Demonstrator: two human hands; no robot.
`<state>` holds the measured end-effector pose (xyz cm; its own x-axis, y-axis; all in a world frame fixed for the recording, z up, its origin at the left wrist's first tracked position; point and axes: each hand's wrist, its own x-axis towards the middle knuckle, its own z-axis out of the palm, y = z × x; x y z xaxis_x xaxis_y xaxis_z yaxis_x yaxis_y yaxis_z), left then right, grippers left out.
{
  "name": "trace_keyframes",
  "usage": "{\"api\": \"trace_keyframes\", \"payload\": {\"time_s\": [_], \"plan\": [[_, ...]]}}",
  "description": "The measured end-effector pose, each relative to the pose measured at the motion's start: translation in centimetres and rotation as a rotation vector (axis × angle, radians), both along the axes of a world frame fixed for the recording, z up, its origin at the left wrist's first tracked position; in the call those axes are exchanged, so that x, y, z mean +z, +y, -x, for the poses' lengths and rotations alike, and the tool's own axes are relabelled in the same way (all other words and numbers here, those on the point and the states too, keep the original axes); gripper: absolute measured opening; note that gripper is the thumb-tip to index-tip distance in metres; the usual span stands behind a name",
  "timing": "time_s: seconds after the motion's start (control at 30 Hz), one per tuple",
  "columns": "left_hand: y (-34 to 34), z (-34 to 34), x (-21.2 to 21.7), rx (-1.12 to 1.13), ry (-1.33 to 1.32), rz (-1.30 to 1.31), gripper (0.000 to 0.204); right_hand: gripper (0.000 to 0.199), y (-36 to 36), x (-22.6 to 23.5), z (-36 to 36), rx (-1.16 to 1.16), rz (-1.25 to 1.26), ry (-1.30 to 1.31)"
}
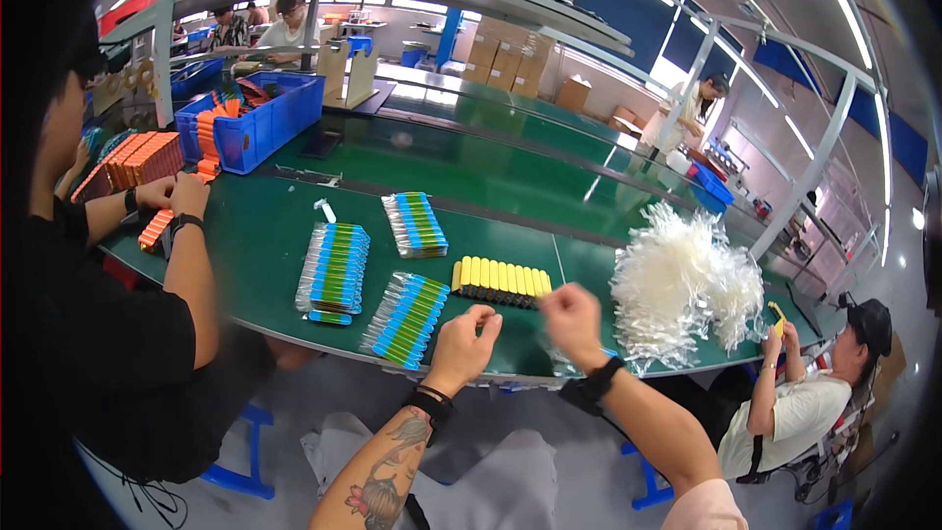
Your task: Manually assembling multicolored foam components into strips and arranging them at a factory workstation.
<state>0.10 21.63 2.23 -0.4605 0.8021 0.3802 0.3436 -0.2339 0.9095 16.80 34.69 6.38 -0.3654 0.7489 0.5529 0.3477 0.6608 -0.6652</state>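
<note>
A thin, clear plastic sleeve (525, 326), glossy and almost see-through, is pinched between the two hands at lower centre of the frame, over the near edge of the green counter (265, 236). The left hand (469, 332) and the right hand (571, 324) are both curled, gripping it. Just above lies a row of yellow bars (500, 281). To the right sits a fluffy heap of clear bags (687, 285); left, fanned bagged packs (334, 272).
</note>
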Motion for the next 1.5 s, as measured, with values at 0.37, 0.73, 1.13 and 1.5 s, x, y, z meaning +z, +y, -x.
{"api": "trace_keyframes", "payload": {"time_s": [0.37, 0.73, 1.13, 1.5], "plan": [[-0.1, 1.1, -0.9, -0.037, 0.105, 0.016, 0.016, 0.032, 9.1, 34.6, -19.2, -0.798, -0.841, 0.101], [0.9, -1.2, 0.7, -0.066, 0.233, -0.041, 0.018, 0.054, 26.6, 6.1, -27.0, -0.559, -0.630, -0.400], [-2.7, -1.0, -1.9, -0.032, 0.692, -0.100, 0.018, 0.036, -0.6, 9.5, 2.6, 0.394, -0.122, -0.526], [-19.0, -2.0, -10.5, 0.120, 0.297, 0.164, 0.021, 0.068, -9.0, 0.8, 12.2, 0.817, -0.324, -0.776]]}}
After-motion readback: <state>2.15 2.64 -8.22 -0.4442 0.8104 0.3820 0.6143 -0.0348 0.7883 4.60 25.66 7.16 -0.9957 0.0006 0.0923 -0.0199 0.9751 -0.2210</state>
